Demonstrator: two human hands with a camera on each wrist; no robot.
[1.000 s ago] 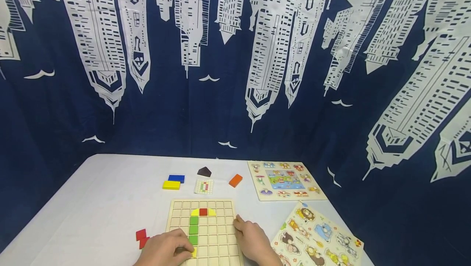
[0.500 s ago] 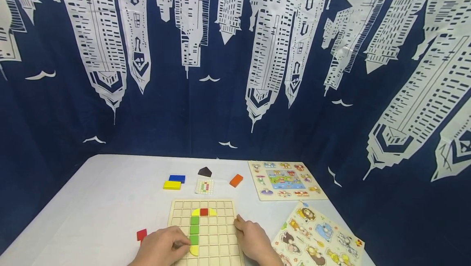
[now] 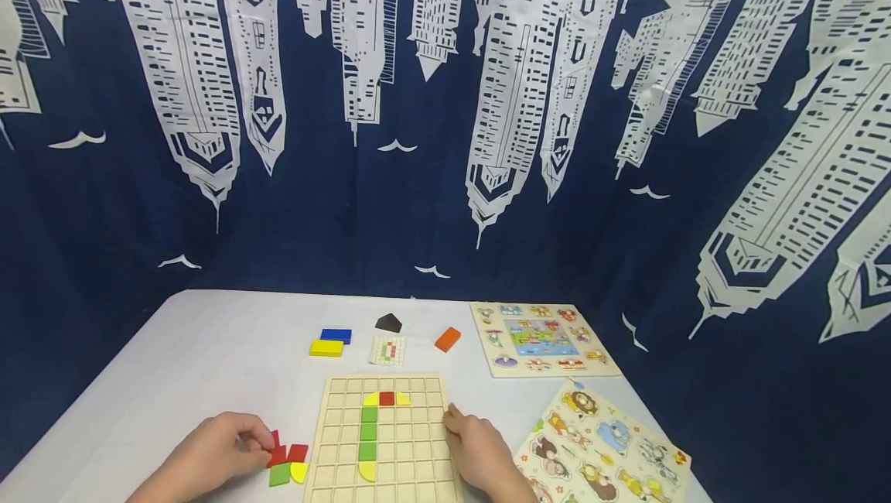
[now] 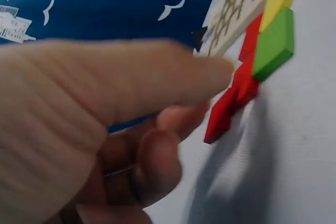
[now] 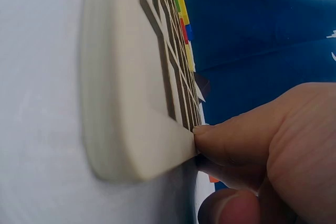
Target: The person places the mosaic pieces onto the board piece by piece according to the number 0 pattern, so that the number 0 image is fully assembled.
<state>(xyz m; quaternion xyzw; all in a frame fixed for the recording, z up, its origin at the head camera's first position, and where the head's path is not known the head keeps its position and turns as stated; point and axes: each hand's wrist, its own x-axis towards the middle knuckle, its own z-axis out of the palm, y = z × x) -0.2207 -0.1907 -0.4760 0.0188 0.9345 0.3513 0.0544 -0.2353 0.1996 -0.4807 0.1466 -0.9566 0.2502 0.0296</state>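
Observation:
My left hand [image 3: 219, 449] is beside a small group of loose tiles left of the board, fingers bent and parted from the thumb. Its fingertips are right at the red tiles [image 3: 277, 456]; in the left wrist view the thumb overlaps the red tiles [image 4: 220, 116]. Next to these lie a green square tile [image 3: 280, 474] and a yellow quarter-round tile [image 3: 298, 473]. The wooden grid board [image 3: 418, 449] carries a column of green tiles [image 3: 367, 432], yellow rounded pieces and one red square [image 3: 386, 398]. My right hand [image 3: 480, 453] pinches the board's right edge.
Beyond the board lie a pattern card [image 3: 387, 350], a blue block [image 3: 336, 336], a yellow block [image 3: 326, 348], a dark pentagon piece [image 3: 388, 323] and an orange block [image 3: 448, 339]. Two picture puzzles, one farther [image 3: 494, 367] and one nearer [image 3: 605, 449], lie at the right.
My left hand has let go of the yellow quarter-round below the green column and moved left to the loose tiles. My right hand stays at the board's edge.

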